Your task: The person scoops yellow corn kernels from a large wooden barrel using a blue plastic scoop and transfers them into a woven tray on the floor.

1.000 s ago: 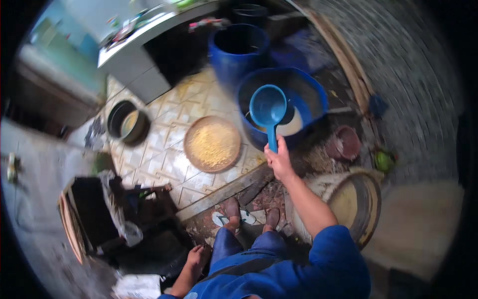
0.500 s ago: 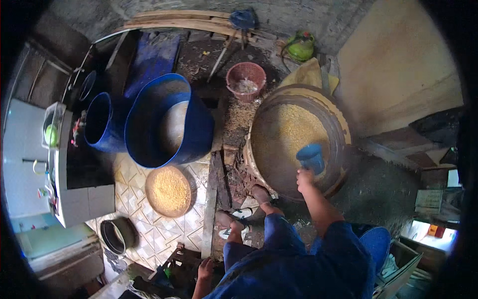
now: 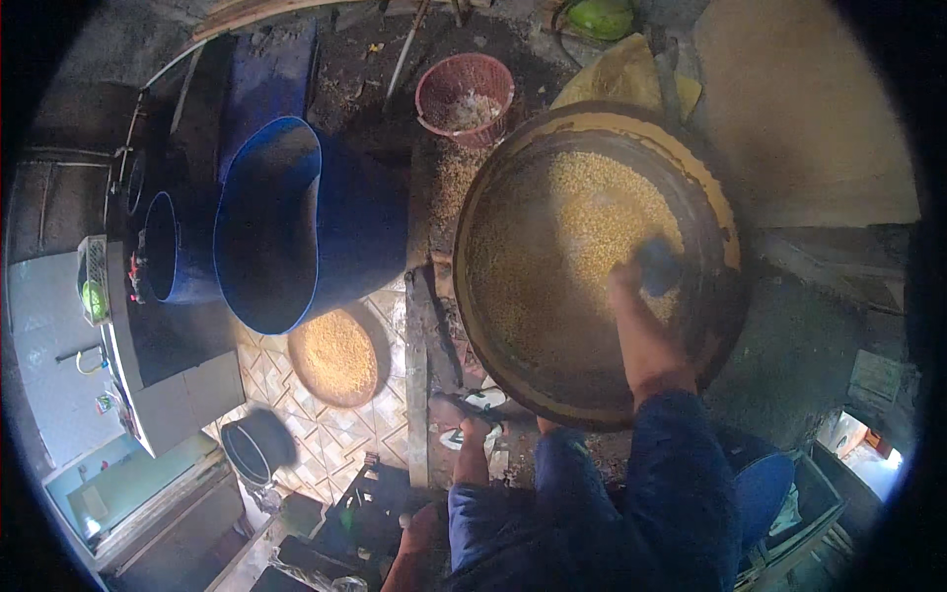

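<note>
My right hand [image 3: 623,280] is closed on a small blue plastic pitcher [image 3: 659,266], over the right part of a large round vat [image 3: 732,232]. The pitcher is blurred and dark, pressed down among the yellow corn kernels [image 3: 604,197]. On the vat's left side, cloudy liquid or haze covers the kernels, and the rim is crusted with tan residue. Low in the picture, next to my leg, my left hand [image 3: 418,525] hangs near dark clutter; its fingers are too unclear to read.
Left of the vat stand a big blue barrel [image 3: 365,222] and a smaller blue barrel [image 3: 197,261]. A round tray of yellow grain [image 3: 335,360] and a dark bucket [image 3: 258,449] sit on the tiled floor. A red basket [image 3: 434,94] stands behind; a wooden beam [image 3: 417,375] edges the tiles.
My right hand has carried the pitcher from above the vat's near right side farther in, down to the kernels. My view has leaned forward, so the vat looks larger.
</note>
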Tool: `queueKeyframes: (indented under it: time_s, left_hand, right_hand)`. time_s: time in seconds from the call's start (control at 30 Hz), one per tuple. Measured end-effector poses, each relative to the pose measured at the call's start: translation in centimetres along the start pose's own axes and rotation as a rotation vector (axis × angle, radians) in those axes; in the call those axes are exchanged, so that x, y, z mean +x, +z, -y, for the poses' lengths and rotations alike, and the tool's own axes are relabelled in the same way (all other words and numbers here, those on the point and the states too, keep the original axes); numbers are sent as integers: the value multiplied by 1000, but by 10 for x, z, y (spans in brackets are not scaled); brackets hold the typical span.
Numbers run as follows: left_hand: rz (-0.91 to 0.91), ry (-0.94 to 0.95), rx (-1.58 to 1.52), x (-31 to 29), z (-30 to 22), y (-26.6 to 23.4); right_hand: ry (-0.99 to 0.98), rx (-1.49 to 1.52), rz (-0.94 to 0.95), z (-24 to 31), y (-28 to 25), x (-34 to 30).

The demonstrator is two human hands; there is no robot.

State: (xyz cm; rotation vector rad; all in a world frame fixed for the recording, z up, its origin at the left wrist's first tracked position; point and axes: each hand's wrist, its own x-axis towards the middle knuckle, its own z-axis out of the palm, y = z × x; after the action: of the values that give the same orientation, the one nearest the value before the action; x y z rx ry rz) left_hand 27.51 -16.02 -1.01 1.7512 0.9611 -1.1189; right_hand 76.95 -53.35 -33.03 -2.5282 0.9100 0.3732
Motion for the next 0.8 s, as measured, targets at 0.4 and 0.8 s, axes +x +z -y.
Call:
queueKeyframes:
  time_s: [0.4, 0.8]
  left_hand:
    - [13, 96, 190, -7, 91, 46]
    - [23, -181, -327, 0, 40, 19]
  right_hand:
    - [-240, 472, 228, 97, 52, 13]
    - [-484, 290, 414, 82, 27, -110]
